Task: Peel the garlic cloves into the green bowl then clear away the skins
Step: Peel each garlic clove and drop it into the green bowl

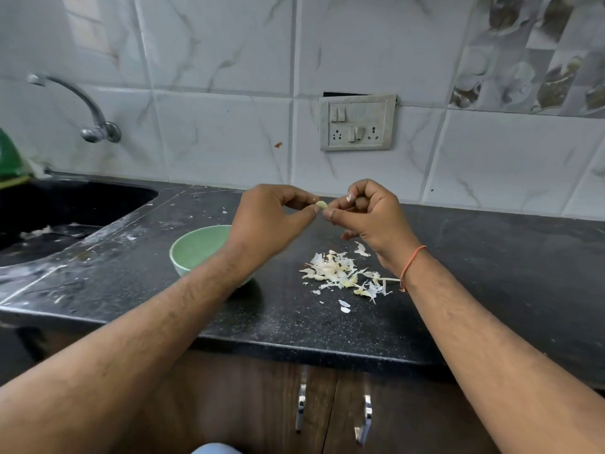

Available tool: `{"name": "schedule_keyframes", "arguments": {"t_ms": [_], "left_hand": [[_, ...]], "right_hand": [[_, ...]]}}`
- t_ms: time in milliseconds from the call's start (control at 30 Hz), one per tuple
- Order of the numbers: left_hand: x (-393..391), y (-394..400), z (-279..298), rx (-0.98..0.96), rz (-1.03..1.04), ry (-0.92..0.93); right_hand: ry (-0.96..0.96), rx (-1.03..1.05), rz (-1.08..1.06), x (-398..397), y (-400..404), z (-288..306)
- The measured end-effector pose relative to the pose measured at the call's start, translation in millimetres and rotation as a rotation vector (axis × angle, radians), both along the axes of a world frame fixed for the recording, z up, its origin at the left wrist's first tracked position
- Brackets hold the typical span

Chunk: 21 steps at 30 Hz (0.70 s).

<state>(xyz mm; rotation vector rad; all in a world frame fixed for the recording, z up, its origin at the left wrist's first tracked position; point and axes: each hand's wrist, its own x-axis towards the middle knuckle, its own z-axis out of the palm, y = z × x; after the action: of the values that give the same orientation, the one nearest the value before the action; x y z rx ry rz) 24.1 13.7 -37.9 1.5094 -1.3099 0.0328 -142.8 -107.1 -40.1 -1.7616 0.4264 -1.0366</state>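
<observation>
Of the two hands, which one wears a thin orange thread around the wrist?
The right hand wears it. The left hand, which pinches the small pale garlic clove, has a bare wrist.

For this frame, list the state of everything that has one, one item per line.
left hand: pinching the garlic clove
right hand: pinching the same clove
garlic clove: held up between both hands
green bowl: upright, contents hidden
skins: heaped on the counter
tap: no water running
</observation>
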Motion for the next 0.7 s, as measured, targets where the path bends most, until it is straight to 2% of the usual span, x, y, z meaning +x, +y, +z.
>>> {"name": "schedule_keyframes", "arguments": {"t_ms": [233,400,533,700], "left_hand": [[69,66,4,0.254,0.156,-0.281],[96,85,-8,0.328,0.22,-0.343],[101,83,-12,0.367,0.227,-0.352],[75,63,-8,0.306,0.195,-0.388]], "right_hand": [[0.133,-0.033,0.133,72,36,-13],[0.253,-0.094,0.19,103,45,-28],[0.282,-0.117,0.143,94,39,-31],[0.249,-0.09,0.049,46,19,-36]]}}
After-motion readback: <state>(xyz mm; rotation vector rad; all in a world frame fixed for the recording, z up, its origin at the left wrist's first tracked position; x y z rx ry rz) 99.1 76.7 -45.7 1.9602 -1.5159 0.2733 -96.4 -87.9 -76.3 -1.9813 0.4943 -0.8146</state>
